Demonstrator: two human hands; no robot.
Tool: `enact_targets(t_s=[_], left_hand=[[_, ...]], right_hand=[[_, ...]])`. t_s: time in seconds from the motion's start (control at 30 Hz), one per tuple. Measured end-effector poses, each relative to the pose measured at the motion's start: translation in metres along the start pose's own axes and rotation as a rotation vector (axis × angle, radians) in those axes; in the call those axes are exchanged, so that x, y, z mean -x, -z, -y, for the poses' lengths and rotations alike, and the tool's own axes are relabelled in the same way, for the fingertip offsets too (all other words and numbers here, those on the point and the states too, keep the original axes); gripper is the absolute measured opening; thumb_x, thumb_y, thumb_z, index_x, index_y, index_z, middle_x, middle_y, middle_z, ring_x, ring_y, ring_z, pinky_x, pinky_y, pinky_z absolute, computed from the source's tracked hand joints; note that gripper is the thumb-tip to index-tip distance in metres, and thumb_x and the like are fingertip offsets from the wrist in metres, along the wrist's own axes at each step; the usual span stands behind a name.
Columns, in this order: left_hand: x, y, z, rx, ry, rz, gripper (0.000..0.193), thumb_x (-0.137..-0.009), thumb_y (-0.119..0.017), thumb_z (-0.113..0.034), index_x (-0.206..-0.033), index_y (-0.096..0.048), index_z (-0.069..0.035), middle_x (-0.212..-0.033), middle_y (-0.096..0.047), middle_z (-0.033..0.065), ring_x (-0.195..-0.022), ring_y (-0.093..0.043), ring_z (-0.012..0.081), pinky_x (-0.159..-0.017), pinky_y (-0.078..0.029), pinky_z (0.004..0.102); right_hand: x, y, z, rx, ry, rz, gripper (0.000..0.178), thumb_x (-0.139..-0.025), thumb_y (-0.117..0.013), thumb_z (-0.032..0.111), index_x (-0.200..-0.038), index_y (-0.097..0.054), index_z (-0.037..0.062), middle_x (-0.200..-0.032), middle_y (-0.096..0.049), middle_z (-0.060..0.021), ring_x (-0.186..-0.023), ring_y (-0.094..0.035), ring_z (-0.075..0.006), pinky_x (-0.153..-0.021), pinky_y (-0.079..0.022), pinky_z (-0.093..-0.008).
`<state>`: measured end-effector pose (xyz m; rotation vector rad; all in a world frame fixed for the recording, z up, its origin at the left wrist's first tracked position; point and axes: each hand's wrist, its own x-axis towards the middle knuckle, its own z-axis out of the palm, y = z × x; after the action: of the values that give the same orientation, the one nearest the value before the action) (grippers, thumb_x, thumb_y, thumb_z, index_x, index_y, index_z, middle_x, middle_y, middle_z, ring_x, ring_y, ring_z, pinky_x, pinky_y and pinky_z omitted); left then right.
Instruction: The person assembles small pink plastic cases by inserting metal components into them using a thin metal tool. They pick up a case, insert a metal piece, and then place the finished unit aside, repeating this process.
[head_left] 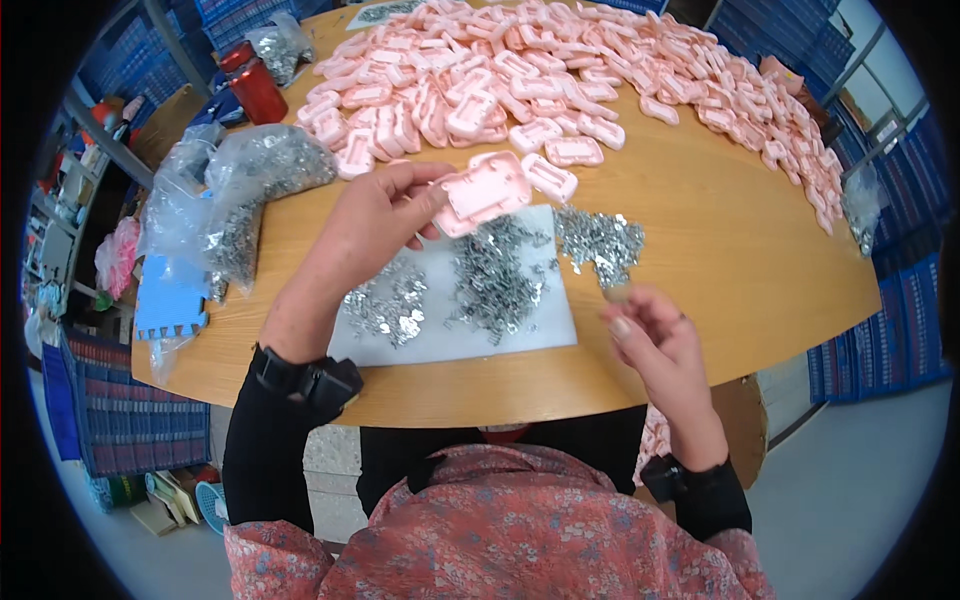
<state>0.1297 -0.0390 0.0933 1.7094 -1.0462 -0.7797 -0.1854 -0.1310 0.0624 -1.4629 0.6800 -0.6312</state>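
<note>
My left hand (370, 220) grips a pink plastic shell (487, 192) by its left end, thumb on top, its hollow inner side facing up. The shell is held above a white board (555, 325). On that board lie a pile of small springy-looking metal parts (495, 285) and a smaller pile of flat shiny metal pieces (390, 303). Beside its right edge, more small metal pieces (603, 240) lie on the wood. Just below these, my right hand (660, 345) is raised with thumb and fingers closed in a pinch; what they hold, if anything, is too small to make out.
A large heap of pink shells (440, 70) covers the table's (720, 320) far side and curves down the right. At left stand clear bags of metal parts (235, 210), a blue foam mat (170, 295) and a red jar (258, 95). Blue stacked crates (880, 320) surround the table.
</note>
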Motion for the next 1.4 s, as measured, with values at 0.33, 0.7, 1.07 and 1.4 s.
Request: enact_targets(t_s=[0.33,0.7,1.07,1.4], left_hand=[[0.067,-0.075,0.008,0.234,0.006,0.242,0.042,-0.101,-0.058,-0.025,-0.135,-0.055,0.0,-0.112,-0.068,0.0064,-0.097,-0.064,0.0108,-0.082,-0.052,0.0255],[0.078,-0.098,0.025,1.116,0.439,0.263,0.053,-0.106,-0.033,-0.045,-0.139,-0.048,-0.006,-0.109,-0.067,0.0155,-0.096,-0.068,0.0265,-0.085,-0.057,0.0402],[0.087,-0.092,0.039,0.984,0.408,0.259,0.047,-0.099,-0.057,-0.029,-0.136,-0.05,0.0,-0.093,-0.062,0.0045,-0.079,-0.061,0.0127,-0.07,-0.053,0.0285],[0.091,-0.09,0.041,1.013,0.438,0.265,0.044,-0.097,-0.06,-0.025,-0.134,-0.052,-0.002,-0.092,-0.062,0.0036,-0.08,-0.061,0.0121,-0.073,-0.054,0.0285]], right_hand=[[-0.012,-0.011,-0.009,0.093,0.072,0.05,0.029,-0.086,-0.074,0.007,-0.111,-0.062,0.0015,-0.101,-0.067,-0.0047,-0.082,-0.06,-0.0092,-0.072,-0.051,-0.0268],[0.0,-0.026,-0.008,0.725,0.685,0.132,0.028,-0.076,-0.08,0.015,-0.097,-0.066,0.0026,-0.099,-0.067,-0.0121,-0.086,-0.067,-0.0294,-0.071,-0.055,-0.0366],[-0.081,-0.002,-0.024,0.901,0.407,0.054,0.013,-0.086,-0.069,0.006,-0.098,-0.064,0.0018,-0.087,-0.064,-0.013,-0.074,-0.063,-0.0257,-0.068,-0.051,-0.0336],[-0.1,-0.014,-0.035,0.773,0.223,0.148,0.012,-0.089,-0.067,0.004,-0.099,-0.061,0.0001,-0.078,-0.061,-0.0072,-0.071,-0.06,-0.0162,-0.065,-0.049,-0.0303]])
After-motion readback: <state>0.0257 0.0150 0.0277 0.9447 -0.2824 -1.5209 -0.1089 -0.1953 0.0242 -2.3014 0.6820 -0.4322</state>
